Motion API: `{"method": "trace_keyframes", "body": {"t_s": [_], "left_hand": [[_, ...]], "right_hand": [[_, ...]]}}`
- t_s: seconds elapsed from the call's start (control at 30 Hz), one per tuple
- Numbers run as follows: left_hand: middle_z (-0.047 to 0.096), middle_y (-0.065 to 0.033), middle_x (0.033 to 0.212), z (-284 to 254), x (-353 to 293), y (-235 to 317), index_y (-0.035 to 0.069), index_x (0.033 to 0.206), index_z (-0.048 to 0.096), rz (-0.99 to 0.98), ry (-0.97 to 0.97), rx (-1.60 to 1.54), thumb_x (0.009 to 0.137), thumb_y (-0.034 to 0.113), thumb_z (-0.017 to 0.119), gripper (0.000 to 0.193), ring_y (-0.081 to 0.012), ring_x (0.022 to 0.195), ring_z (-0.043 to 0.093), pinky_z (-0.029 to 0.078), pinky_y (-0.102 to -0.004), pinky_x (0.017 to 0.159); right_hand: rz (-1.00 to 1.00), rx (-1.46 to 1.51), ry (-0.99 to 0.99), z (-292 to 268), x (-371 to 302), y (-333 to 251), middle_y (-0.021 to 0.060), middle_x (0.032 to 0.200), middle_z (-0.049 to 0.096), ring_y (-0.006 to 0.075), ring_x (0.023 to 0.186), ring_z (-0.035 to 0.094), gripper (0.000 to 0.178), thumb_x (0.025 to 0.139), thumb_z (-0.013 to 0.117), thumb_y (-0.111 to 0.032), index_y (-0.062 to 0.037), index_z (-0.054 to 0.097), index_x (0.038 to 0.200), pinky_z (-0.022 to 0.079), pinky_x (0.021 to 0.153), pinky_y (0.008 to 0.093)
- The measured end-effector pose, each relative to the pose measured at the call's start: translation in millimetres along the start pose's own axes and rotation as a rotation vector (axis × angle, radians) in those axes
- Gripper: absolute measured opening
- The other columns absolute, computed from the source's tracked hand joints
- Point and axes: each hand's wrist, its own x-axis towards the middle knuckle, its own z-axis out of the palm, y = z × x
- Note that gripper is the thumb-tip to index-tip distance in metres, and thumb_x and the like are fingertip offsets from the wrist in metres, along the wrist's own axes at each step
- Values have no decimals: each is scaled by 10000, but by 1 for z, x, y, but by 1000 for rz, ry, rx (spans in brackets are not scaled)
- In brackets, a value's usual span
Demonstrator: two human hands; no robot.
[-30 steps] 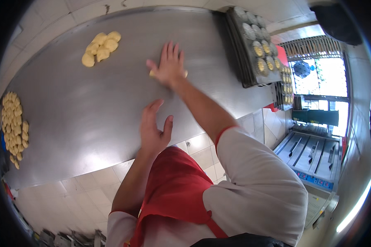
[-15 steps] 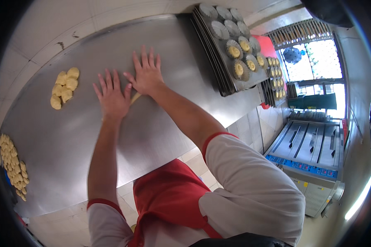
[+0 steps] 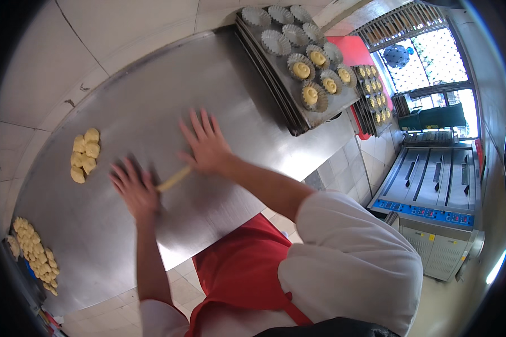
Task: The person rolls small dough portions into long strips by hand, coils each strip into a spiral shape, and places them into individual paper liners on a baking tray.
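Observation:
A thin rope of pale yellow dough [image 3: 174,179] lies on the steel table [image 3: 152,118], with its middle bare between my hands. My left hand [image 3: 135,190] presses one end flat, fingers spread and slightly blurred. At the other end my right hand [image 3: 208,147] also lies flat with its fingers apart; the palms hide both ends of the rope. To the left of my left hand sits a small cluster of dough pieces [image 3: 85,154]. A larger heap of small dough pieces [image 3: 36,253] rests at the table's left edge.
Stacked baking trays [image 3: 343,104] stand at the table's far right, the top one holding fluted metal cups [image 3: 275,42], some with coiled dough. Beyond are a red surface [image 3: 348,49] with more filled trays and a steel oven [image 3: 427,180]. A tiled wall [image 3: 118,33] borders the far side.
My hands have moved apart and nearer to me, and more of the dough rope shows between them. The whole view has also shifted.

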Motion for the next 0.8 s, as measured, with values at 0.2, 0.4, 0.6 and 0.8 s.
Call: {"method": "trace_keyframes", "body": {"t_s": [0.2, 0.4, 0.6, 0.8], "left_hand": [[267, -198, 1764, 0, 15, -20, 69, 1682, 330, 80, -98, 4, 1091, 403, 544, 712, -455, 1625, 212, 166, -558, 1335], [330, -178, 1738, -68, -183, -12, 68, 1624, 442, 298, -326, -145, 1026, 317, 657, 682, -423, 1584, 332, 328, -552, 1275], [742, -107, 1285, -64, -156, -73, 17, 1293, 687, 139, -330, -246, 981, 170, 751, 354, -251, 1036, 727, 590, -439, 840], [795, -105, 960, -72, -179, -10, 33, 1163, 697, -589, -452, -1856, 904, 49, 858, 304, -145, 854, 736, 577, -286, 771]], "right_hand": [[-32, 115, -52, 7, 27, -18, 234, 1781, 169, 477, 1634, 160, 836, 1083, 496, -555, -47, 254, 1702, 144, 1325, 593], [-107, 58, -142, -7, -163, -29, 153, 1677, 400, 414, 1536, 389, 680, 971, 658, -234, -114, 456, 1608, 325, 1249, 571], [67, 135, -208, -49, -165, -19, 141, 1177, 718, 350, 1123, 684, 237, 968, 679, -134, -107, 727, 1198, 537, 959, 522], [-308, 798, -347, -209, -186, -140, 111, 1041, 787, 217, 919, 775, 207, 935, 802, -60, -34, 782, 1139, 612, 808, 356]]}}
